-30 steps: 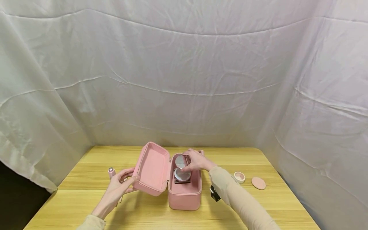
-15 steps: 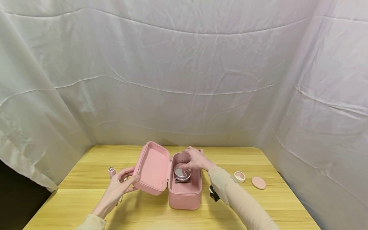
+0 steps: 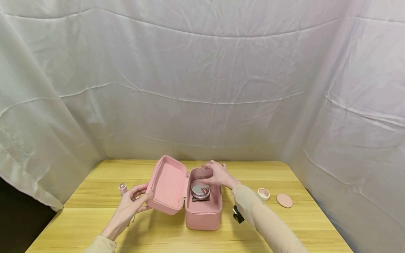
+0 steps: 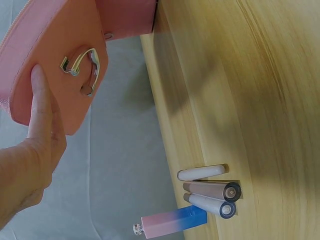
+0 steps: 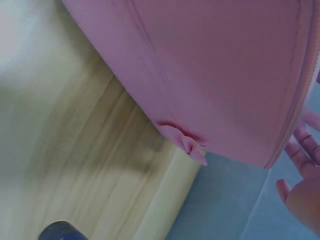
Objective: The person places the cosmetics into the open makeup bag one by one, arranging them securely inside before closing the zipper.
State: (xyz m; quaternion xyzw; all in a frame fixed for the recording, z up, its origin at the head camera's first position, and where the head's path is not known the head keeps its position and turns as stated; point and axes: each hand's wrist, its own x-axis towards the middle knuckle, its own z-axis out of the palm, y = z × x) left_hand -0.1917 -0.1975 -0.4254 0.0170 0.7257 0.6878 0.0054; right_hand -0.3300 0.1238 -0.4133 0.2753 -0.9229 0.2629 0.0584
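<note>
A pink makeup case point(image 3: 203, 222) stands upright on the table, its lid point(image 3: 169, 186) swung out to the left. My left hand point(image 3: 131, 202) grips the lid's near left corner, thumb inside and fingers behind; the left wrist view shows fingers along the lid's outer face near a gold-toned handle point(image 4: 94, 62). Inside the case lies a round compact point(image 3: 197, 189) with a mirror-like top, over a flat dark-edged item point(image 3: 200, 199). My right hand point(image 3: 218, 176) hovers at the case's far right rim, fingers spread and holding nothing. In the right wrist view that hand point(image 5: 304, 187) shows beyond the zipped rim.
Right of the case lie a round pan of pink and white powder point(image 3: 263, 194) and a flat pink disc point(image 3: 284, 201). On the left are several tubes point(image 4: 212, 191) and a pink-and-blue stick point(image 4: 172, 221). Pale curtains point(image 3: 202, 88) surround the table.
A second silver disc under my right hand in the earliest frame no longer shows apart; one compact lies in the case. The right hand has come off it, slightly rightward. The left hand stays put.
</note>
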